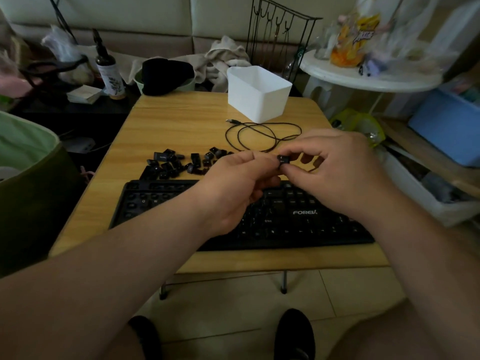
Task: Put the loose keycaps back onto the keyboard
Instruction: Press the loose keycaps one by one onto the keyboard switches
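Small black square plastic keycap (283,159) pinched, legend up, between right hand (335,172) fingers (294,175) and left hand (233,188) fingers, above flat black plastic keyboard (298,216) far edge; remaining black keycap pile (181,162) beyond keyboard, nearer left hand.

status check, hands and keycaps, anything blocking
Left hand and right hand both pinch one keycap above the keyboard. Loose keycaps piled behind it. Nothing blocking.
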A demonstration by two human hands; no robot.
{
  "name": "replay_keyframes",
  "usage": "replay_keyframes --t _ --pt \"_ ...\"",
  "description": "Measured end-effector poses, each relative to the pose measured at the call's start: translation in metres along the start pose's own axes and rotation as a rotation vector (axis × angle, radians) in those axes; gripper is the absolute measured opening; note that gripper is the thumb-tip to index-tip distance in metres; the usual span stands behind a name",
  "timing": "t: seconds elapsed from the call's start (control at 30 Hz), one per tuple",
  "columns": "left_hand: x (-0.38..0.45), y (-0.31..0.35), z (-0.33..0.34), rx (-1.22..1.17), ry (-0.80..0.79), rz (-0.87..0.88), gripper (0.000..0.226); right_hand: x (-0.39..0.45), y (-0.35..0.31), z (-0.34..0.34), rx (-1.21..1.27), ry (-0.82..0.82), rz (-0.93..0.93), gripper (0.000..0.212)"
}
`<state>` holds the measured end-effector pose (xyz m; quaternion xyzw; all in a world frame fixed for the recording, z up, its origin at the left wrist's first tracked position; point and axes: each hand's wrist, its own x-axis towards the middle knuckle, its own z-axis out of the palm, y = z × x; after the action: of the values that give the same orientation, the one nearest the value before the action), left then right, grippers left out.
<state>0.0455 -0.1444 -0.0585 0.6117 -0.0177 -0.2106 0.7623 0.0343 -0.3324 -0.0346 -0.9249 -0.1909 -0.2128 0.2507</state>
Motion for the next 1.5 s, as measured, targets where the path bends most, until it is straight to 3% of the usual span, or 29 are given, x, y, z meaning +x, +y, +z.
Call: replay_keyframes --t 0.17,0.3,0.43,0.5,0.77,0.9,1.5 --pt "-0.002 -0.003 0.008 0.257 -0.18 0.09 0.027 -0.008 0.013 -0.03 -0.158 -0.077 0.018 0.019" --pt "-0.002 -0.01 0.013 0.482 -0.262 0.123 0.035 -0.023 0.033 -0.043 -0.104 -0.143 0.158 0.017" --pt "-0.001 -0.022 0.005 1.131 -0.21 0.43 0.034 -0.038 0.064 -0.059 -0.045 -0.178 0.341 0.021" --pt "0.001 -0.03 0.001 1.325 -0.221 0.578 0.033 -0.045 0.08 -0.065 -0.047 -0.225 0.411 0.022" --pt "0.005 -0.037 0.006 1.37 -0.215 0.639 0.03 -0.055 0.079 -0.045 -0.108 -0.444 0.36 0.016" --pt "0.007 -0.041 0.007 1.535 -0.236 0.635 0.036 -0.052 0.073 -0.028 -0.19 -0.536 0.286 0.017" --pt "0.011 -0.049 0.003 1.544 -0.236 0.663 0.038 -0.049 0.068 -0.023 -0.177 -0.526 0.349 0.015"
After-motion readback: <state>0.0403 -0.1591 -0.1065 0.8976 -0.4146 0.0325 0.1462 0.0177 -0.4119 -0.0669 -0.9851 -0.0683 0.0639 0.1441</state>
